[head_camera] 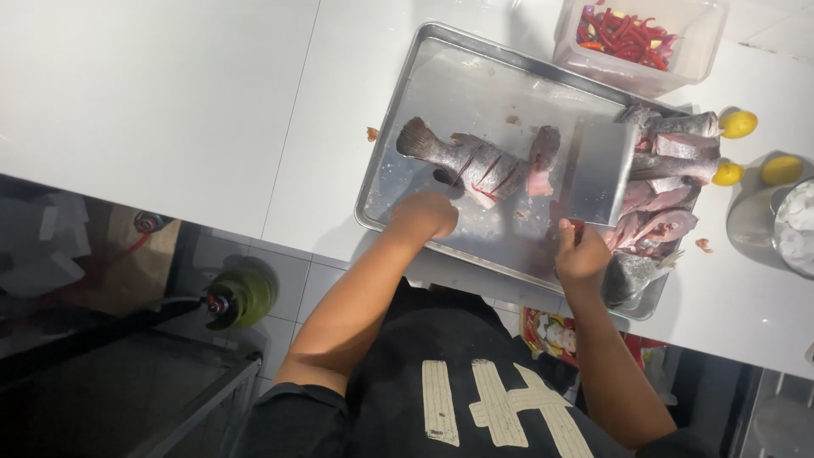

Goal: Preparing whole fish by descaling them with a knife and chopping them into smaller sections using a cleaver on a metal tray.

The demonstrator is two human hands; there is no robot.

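Two hands worked: my left hand [426, 214] pressed closed beside the scored fish [475, 161], my right hand [581, 253] clamped the cleaver [600, 170], which I judged could slip toward fingers.

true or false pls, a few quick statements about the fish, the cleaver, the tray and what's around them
1. The right hand grips a cleaver. True.
2. The fish lies on a wooden board. False: it lies on a metal tray.
3. The left hand rests beside the fish. True.
4. The plastic tub holds green herbs. False: it holds red chillies.
5. Yellow lemons sit right of the tray. True.
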